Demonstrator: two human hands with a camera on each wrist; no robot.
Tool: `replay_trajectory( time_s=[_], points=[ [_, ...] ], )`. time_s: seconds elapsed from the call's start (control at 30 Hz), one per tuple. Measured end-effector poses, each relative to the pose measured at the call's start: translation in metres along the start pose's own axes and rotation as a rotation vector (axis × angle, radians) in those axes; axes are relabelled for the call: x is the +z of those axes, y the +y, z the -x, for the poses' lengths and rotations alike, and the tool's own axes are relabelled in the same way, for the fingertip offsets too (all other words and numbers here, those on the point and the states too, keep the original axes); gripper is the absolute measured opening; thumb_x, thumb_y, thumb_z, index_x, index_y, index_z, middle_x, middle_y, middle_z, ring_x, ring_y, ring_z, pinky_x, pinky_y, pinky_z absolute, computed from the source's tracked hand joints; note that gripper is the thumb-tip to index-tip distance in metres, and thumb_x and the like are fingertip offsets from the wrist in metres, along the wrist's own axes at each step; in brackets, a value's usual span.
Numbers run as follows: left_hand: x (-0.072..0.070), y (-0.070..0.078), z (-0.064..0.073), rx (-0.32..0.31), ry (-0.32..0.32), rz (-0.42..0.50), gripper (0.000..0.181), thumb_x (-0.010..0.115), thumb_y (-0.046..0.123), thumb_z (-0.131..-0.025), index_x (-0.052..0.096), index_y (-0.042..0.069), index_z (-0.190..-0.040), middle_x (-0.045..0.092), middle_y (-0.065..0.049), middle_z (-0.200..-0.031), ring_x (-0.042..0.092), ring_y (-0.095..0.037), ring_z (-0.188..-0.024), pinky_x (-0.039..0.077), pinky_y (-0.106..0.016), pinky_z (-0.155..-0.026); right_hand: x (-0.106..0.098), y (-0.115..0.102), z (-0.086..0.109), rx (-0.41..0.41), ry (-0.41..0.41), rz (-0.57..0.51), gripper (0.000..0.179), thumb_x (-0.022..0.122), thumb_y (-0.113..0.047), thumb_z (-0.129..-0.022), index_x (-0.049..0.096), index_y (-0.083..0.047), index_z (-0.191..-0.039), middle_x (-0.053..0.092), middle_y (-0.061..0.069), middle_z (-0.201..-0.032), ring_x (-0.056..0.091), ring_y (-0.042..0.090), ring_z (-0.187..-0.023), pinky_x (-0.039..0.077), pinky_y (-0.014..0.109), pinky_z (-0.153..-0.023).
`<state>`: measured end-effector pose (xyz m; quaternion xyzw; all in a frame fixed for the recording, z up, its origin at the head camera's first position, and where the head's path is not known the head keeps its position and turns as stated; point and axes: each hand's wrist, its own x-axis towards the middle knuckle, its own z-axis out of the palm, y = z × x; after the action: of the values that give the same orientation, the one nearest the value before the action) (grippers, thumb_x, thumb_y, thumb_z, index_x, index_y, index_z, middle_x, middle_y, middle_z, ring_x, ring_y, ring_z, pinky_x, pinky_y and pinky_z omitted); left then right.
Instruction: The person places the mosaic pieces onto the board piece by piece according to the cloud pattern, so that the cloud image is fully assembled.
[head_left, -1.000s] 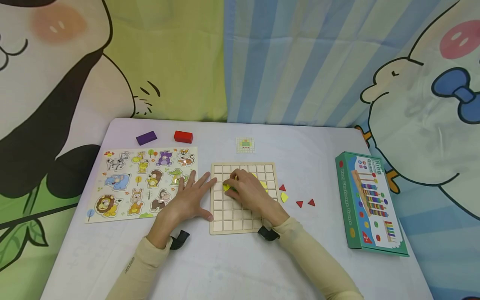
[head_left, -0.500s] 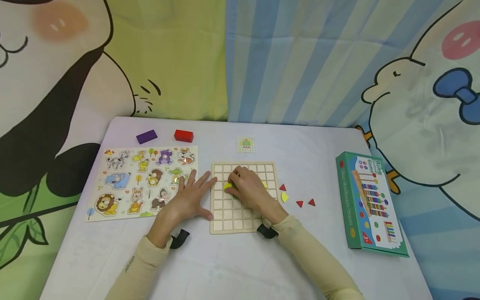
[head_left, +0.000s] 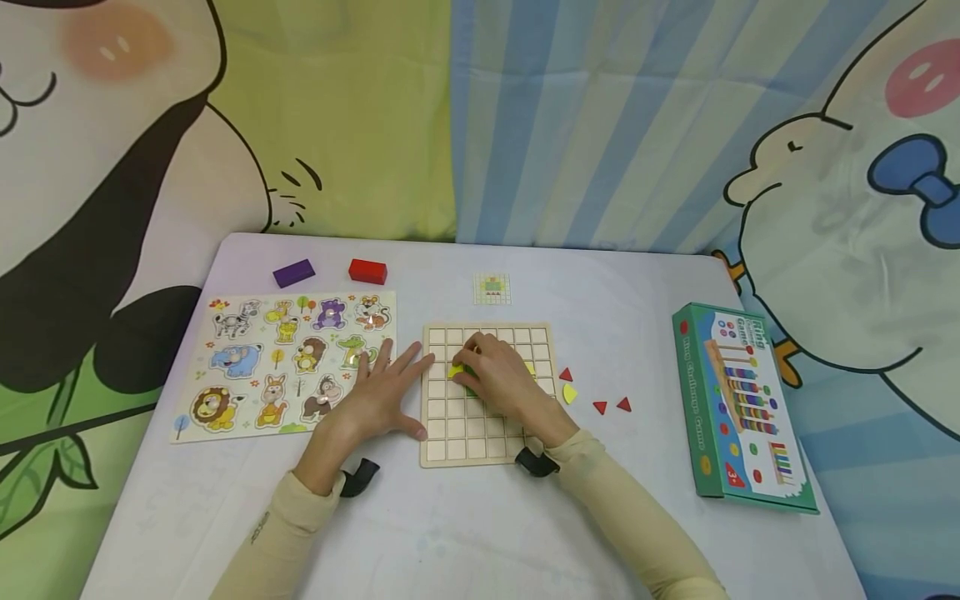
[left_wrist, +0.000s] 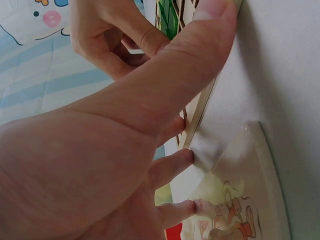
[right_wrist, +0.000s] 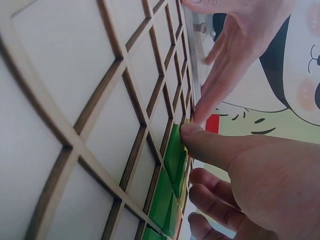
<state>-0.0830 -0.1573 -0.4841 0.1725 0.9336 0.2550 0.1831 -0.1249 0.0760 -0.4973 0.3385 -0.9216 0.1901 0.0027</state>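
Note:
A wooden grid board lies on the table in front of the person. Over its upper middle, the right hand pinches a small yellow piece between thumb and fingers, close above the cells. Green pieces sit in the grid just beneath that thumb in the right wrist view. More yellow shows past the knuckles, partly hidden by the hand. The left hand is spread flat, with thumb and fingertips along the board's left edge. Its other fingertips overlap the animal puzzle.
Right of the board lie red triangles and a yellow piece. Behind it is a small pattern card. A purple block and a red block stand back left; a green game box lies at right.
The right hand and its yellow piece have shifted slightly right and away from the person over the board. The left hand has stayed in place.

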Motion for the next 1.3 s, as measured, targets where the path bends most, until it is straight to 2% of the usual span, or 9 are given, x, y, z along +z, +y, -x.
replay_trajectory(
  time_s=[0.3,0.53,0.63,0.73,0.9,1.03,1.17,1.3],
  points=[
    [0.001,0.001,0.001,-0.001,0.003,0.001,0.116,0.094,0.038,-0.063,0.034,0.015,-0.159,0.02,-0.015,-0.169,-0.001,-0.052,-0.154,-0.004,-0.077,-0.116,-0.004,0.001,0.003,0.014,-0.005,-0.011,0.024,0.078,-0.026,-0.09,0.077,-0.012,-0.11,0.065,0.006,-0.113,0.06,0.02,-0.095,0.054,0.035,-0.083],
    [0.001,0.002,0.0,-0.003,0.004,0.004,0.116,0.095,0.037,-0.062,0.034,0.015,-0.159,0.019,-0.015,-0.169,-0.002,-0.052,-0.154,-0.005,-0.077,-0.116,-0.021,0.015,0.02,0.028,0.072,-0.057,0.022,0.078,-0.023,-0.09,0.077,-0.01,-0.108,0.065,0.006,-0.111,0.063,0.022,-0.098,0.055,0.038,-0.082],
    [0.001,0.002,0.0,-0.004,0.001,0.012,0.117,0.095,0.035,-0.062,0.034,0.015,-0.159,0.018,-0.015,-0.17,-0.003,-0.052,-0.154,-0.006,-0.077,-0.116,-0.03,0.03,0.034,0.058,0.105,-0.039,0.022,0.079,-0.021,-0.089,0.077,-0.01,-0.108,0.065,0.006,-0.11,0.063,0.022,-0.096,0.054,0.037,-0.08],
    [0.001,0.002,0.001,-0.005,-0.002,0.013,0.117,0.095,0.035,-0.062,0.033,0.015,-0.159,0.018,-0.015,-0.17,-0.003,-0.052,-0.154,-0.006,-0.077,-0.116,-0.04,0.047,0.051,0.125,0.118,-0.036,0.024,0.079,-0.019,-0.089,0.076,-0.008,-0.109,0.065,0.008,-0.112,0.062,0.023,-0.097,0.054,0.038,-0.08],
    [0.0,0.003,0.001,-0.012,-0.006,0.013,0.117,0.095,0.035,-0.062,0.033,0.015,-0.16,0.018,-0.015,-0.17,-0.003,-0.052,-0.154,-0.006,-0.076,-0.117,-0.052,0.075,0.087,0.259,0.153,-0.04,0.024,0.078,-0.02,-0.089,0.075,-0.008,-0.11,0.064,0.009,-0.113,0.061,0.024,-0.097,0.054,0.04,-0.079],
    [0.0,0.003,0.001,-0.009,-0.008,0.013,0.117,0.095,0.035,-0.063,0.033,0.015,-0.16,0.017,-0.016,-0.17,-0.003,-0.052,-0.154,-0.006,-0.077,-0.116,-0.056,0.093,0.116,0.323,0.183,-0.019,0.023,0.078,-0.02,-0.09,0.075,-0.007,-0.109,0.065,0.009,-0.112,0.061,0.023,-0.094,0.055,0.041,-0.076],
    [0.001,0.001,0.001,-0.011,-0.012,0.011,0.117,0.094,0.036,-0.064,0.032,0.015,-0.16,0.016,-0.015,-0.17,-0.005,-0.052,-0.154,-0.008,-0.077,-0.116,-0.056,0.102,0.137,0.35,0.191,-0.015,0.022,0.077,-0.02,-0.09,0.075,-0.007,-0.108,0.065,0.01,-0.11,0.06,0.024,-0.094,0.056,0.043,-0.078],
    [0.001,0.0,0.001,-0.007,-0.011,0.012,0.117,0.094,0.036,-0.064,0.032,0.015,-0.16,0.016,-0.015,-0.17,-0.005,-0.052,-0.154,-0.008,-0.077,-0.116,-0.052,0.102,0.148,0.307,0.182,-0.024,0.027,0.082,-0.024,-0.085,0.076,-0.007,-0.106,0.064,0.011,-0.11,0.059,0.024,-0.094,0.056,0.042,-0.078]
  ],
)
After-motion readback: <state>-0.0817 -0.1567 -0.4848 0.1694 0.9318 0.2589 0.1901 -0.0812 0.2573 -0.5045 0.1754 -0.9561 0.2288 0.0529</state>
